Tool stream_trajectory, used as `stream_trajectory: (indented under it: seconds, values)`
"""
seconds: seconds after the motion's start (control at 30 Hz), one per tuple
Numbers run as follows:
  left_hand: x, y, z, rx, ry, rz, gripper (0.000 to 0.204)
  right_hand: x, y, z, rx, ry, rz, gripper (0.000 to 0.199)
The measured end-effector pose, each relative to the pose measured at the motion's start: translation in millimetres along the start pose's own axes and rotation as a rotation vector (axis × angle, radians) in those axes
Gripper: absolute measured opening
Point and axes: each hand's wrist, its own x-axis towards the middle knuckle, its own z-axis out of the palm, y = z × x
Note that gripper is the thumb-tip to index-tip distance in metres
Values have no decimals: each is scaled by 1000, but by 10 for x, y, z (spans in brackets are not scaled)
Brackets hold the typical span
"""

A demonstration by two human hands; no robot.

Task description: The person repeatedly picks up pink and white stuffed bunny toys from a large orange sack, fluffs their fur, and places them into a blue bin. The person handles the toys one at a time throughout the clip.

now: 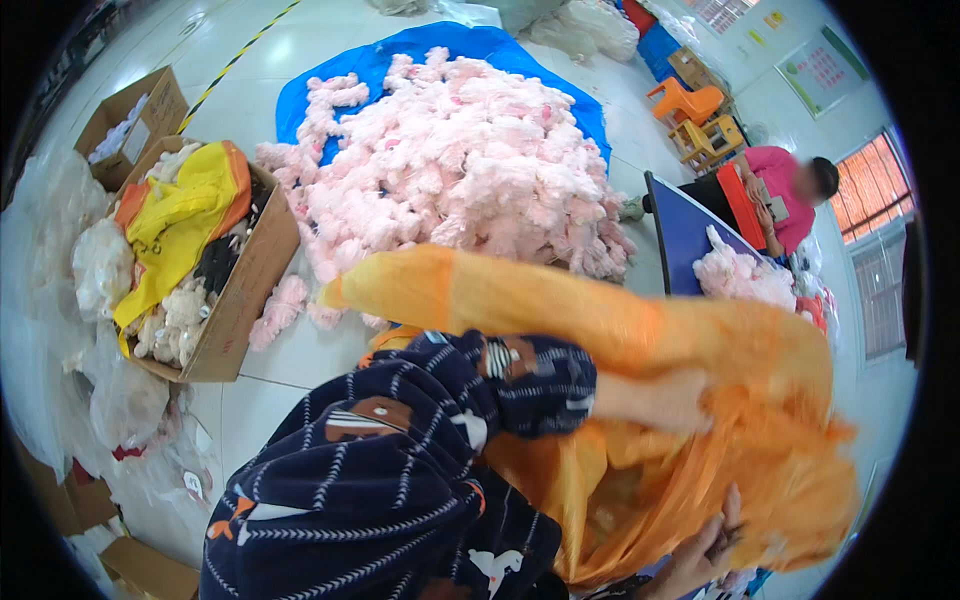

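Navy patterned garment nearest, lower centre. Orange sack, right of centre: left hand blurred, grip cannot be told; right hand, fingers parted. Loose cloth might slip if weakly held.

Orange sack: thin plast.-type fabric, crinkly w/ sl. sheen. Pink toys: fluffy plush cloth, matt. Blue sheet: smooth plast. Navy sleeve: soft matt cloth. Big box: plain cardb'd, matt. Clear bags: glossy, crumpled plast. film. Floor: smooth tile, v. shiny. Orange stool: smooth plast.; yellowish stool looks wood. Yellow sack: creased, approx. matt.
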Motion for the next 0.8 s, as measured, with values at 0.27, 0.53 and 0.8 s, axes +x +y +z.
stream_trajectory:
  seconds: [0.27, 0.53, 0.8]
  values:
    - [-261, 905, -1136, 307, 262, 196, 38, -209, -244, -41, 154, 237, 142, 20]
    - [-1231, 2329, -3415, 995, 906, 299, 42, -122, -208, 466, 449, 93, 420, 16]
    - [-2284, 3478, -5408, 2309, 1215, -574, 47, -138, -141, 947, 286, -57, 257, 13]
